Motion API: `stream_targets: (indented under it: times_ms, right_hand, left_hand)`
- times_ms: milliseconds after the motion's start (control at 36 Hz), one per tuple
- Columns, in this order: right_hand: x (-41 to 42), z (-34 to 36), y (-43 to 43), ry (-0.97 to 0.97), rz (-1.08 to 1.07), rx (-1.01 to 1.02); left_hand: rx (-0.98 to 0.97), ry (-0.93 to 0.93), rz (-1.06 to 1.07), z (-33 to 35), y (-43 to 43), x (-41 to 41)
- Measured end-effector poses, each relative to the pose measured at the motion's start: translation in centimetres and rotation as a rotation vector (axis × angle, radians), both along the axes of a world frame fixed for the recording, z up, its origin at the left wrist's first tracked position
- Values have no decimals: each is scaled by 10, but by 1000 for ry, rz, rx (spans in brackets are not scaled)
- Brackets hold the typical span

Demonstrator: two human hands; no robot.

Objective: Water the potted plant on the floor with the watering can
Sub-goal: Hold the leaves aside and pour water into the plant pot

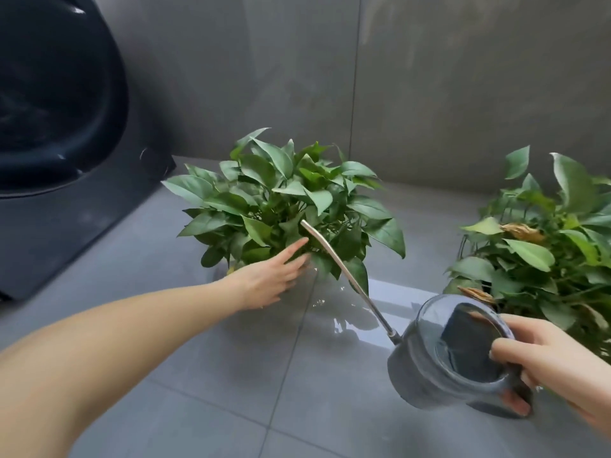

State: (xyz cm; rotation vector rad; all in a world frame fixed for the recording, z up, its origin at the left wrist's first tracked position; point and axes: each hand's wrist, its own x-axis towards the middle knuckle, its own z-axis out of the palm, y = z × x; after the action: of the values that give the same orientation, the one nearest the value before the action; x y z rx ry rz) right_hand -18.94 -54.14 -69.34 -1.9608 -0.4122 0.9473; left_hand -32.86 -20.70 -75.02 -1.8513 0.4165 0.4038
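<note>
Potted plant (291, 200) stands on the grey tiled floor (231, 375) in the middle of the view, close to the far wall, with a second leafy plant (545, 233) to its right. The step in hand looks like the pour itself, or the moment just before it: the watering can (439, 361) is held low at the near right, tipped toward the plant, and its long metal spout (334, 256) reaches up into the leaves. No stream of water can be made out at the tip. The next move probably calls for tilting the can further so water runs down to the soil under the foliage, while keeping the spout tip inside the leaves.

The right hand (542, 361) is closed around the can's handle, thumb over the rim of its open top. The left hand (274, 276) is open, fingers stretched and loosely spread, touching the near lower leaves beside the spout as if parting them; it grips nothing.
</note>
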Motion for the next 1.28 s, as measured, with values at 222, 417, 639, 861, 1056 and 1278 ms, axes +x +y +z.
stream_targets:
  times_ms: [222, 417, 639, 861, 1056, 1278]
  right_hand:
    - [4, -18, 0, -10, 80, -68]
    - [-1, -26, 17, -18, 110, -132]
    - [-4, -33, 32, -112, 118, -202]
    - [-3, -45, 46, -180, 65, -277]
    - [-5, -52, 54, -171, 30, -329]
    - [-10, -51, 54, -141, -1, -354]
  left_hand:
    - [10, -49, 111, 25, 26, 1]
    - [-98, -117, 176, 33, 39, 2]
    - [-165, -216, 184, 41, 47, -2]
    - [-165, -238, 210, 43, 49, -1]
    - [-187, -245, 209, 44, 51, -1]
    - [-223, -266, 199, 35, 45, -3]
